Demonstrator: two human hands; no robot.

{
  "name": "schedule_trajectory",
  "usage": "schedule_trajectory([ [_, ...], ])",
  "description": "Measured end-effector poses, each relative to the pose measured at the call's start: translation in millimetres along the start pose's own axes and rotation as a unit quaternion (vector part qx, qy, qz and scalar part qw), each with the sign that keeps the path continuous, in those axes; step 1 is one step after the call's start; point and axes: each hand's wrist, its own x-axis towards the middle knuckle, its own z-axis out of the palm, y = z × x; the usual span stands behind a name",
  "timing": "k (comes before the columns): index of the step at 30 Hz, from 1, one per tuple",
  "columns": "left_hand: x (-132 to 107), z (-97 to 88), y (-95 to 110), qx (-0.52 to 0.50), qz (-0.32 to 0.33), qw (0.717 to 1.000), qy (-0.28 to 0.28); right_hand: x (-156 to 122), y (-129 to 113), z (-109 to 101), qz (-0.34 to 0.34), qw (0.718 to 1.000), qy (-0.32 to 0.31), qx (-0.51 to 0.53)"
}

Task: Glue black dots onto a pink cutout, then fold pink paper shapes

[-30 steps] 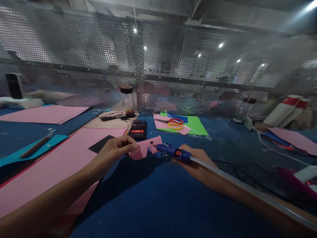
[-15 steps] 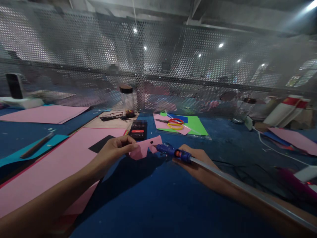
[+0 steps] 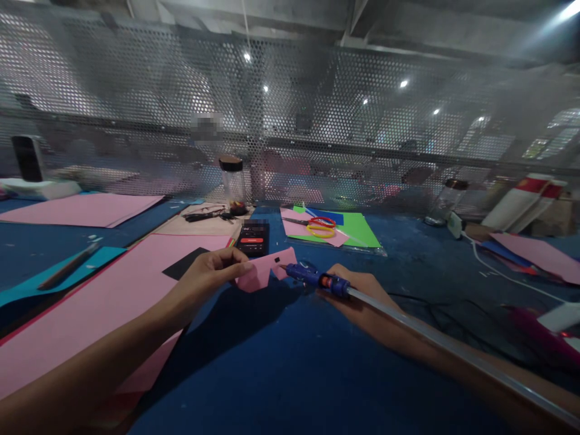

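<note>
My left hand [image 3: 209, 273] pinches a small pink paper cut-out [image 3: 265, 268] and holds it just above the blue table [image 3: 290, 362]. My right hand [image 3: 357, 296] grips a blue glue gun [image 3: 315, 277] with a long clear glue stick trailing back along my arm. The gun's nozzle touches the pink cut-out's right side. A large pink sheet [image 3: 90, 302] with a black square on it lies under my left forearm.
A phone [image 3: 254, 237] with a red bar lies just behind the cut-out. Further back are a jar [image 3: 232, 177], keys, and green and pink papers with scissors and rubber bands [image 3: 322, 226]. A white cable [image 3: 498, 272] and a perforated metal screen bound the right and rear.
</note>
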Motion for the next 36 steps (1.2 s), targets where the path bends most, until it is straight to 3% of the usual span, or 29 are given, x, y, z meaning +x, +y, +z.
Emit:
schedule_trajectory([
  [5, 0, 1.3, 0, -0.001, 0.002, 1.0, 0.02, 1, -1, 0, 0.019, 0.999, 0.001, 0.031],
  [12, -1, 0.6, 4, 0.005, -0.006, 0.999, 0.041, 11, 6, 5, 0.099, 0.991, 0.02, 0.089],
  [17, 1, -3.4, 1, 0.004, -0.005, 0.997, 0.073, 18, 18, 1, 0.103, 0.983, 0.002, 0.154],
  [21, 5, -9.5, -3, -0.008, -0.003, 0.993, 0.118, 21, 26, -5, 0.108, 0.99, -0.023, 0.088],
  [27, 6, -12.8, -4, -0.03, -0.015, 0.993, 0.115, 21, 20, -10, 0.115, 0.99, -0.062, -0.06],
  [36, 5, -11.8, 1, -0.052, -0.026, 0.991, 0.118, 22, 21, -10, 0.14, 0.984, -0.071, -0.08],
])
